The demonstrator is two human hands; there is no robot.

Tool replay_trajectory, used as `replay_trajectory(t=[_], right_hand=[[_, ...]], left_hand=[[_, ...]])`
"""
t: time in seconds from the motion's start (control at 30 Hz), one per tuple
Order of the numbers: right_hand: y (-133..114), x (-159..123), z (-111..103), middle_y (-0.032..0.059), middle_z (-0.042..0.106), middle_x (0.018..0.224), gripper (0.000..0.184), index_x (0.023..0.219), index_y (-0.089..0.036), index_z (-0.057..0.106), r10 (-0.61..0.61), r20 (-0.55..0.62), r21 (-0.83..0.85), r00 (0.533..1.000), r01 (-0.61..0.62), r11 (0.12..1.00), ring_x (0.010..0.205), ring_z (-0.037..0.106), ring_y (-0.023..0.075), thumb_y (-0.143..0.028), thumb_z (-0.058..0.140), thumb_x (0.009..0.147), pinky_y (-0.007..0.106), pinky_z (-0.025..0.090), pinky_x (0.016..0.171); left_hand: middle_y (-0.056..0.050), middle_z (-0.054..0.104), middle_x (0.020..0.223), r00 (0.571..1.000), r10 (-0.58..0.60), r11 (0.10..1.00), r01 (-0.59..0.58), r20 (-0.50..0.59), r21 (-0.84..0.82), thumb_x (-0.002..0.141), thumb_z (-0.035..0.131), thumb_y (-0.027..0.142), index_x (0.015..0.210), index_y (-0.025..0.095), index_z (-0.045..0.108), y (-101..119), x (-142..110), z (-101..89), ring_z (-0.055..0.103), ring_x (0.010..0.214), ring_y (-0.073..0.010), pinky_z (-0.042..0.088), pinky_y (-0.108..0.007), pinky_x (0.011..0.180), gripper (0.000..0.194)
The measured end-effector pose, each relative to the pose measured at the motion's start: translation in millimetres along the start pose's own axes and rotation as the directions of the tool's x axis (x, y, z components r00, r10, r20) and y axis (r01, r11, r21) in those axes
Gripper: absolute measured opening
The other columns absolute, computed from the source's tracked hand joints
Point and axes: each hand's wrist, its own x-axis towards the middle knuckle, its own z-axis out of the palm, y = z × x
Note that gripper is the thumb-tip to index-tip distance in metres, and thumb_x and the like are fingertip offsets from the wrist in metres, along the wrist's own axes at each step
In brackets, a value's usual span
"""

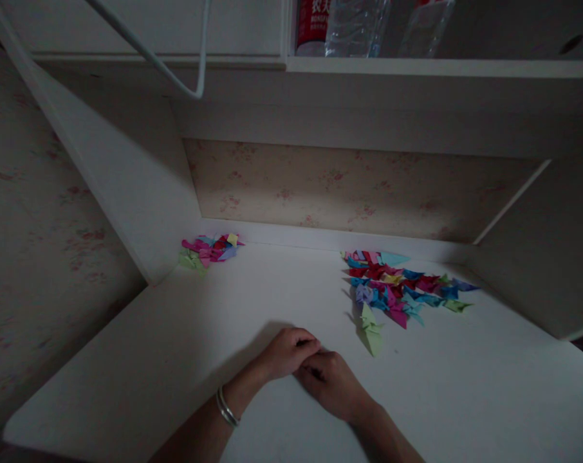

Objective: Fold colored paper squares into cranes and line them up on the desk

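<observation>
On the white desk (282,283), my left hand (290,352) and my right hand (326,381) rest together, touching at the fingers. Both are loosely closed with curled fingers, and no object shows in either; the inner sides of the fingers are partly hidden. Two silver bangles (227,407) circle my left wrist. Beyond my right hand lies a light green folded paper crane (370,331), apart from the fingers. Behind it sits a group of colourful folded paper cranes (401,289) in rough rows. A smaller pile of folded paper pieces (211,249) is at the back left.
Overhead, a shelf (436,67) holds a red-labelled bottle (312,27) and clear plastic bottles (352,29). A white bent rod (151,56) hangs at the upper left. Side panels (122,167) and a floral-papered wall (291,186) enclose the desk.
</observation>
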Motion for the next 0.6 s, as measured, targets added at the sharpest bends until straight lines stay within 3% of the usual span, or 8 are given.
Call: replay_trajectory(t=[0.6], right_hand=[[-1.5, 0.4, 3.4, -0.0006, 0.063, 0.064, 0.021, 0.071, -0.018, 0.066, 0.017, -0.015, -0.034, 1.0, -0.018, 0.999, 0.058, 0.053, 0.0103, -0.018, 0.049, 0.084, 0.02, 0.035, 0.056]], left_hand=[[-0.003, 0.069, 0.074, 1.0, 0.026, 0.999, -0.025, -0.018, 0.038, 0.084, 0.051, 0.03, 0.076, 0.014, 0.072, 5.8, -1.3, -1.9, 0.059, 0.07, -0.0143, 0.041, -0.021, 0.063, 0.027]])
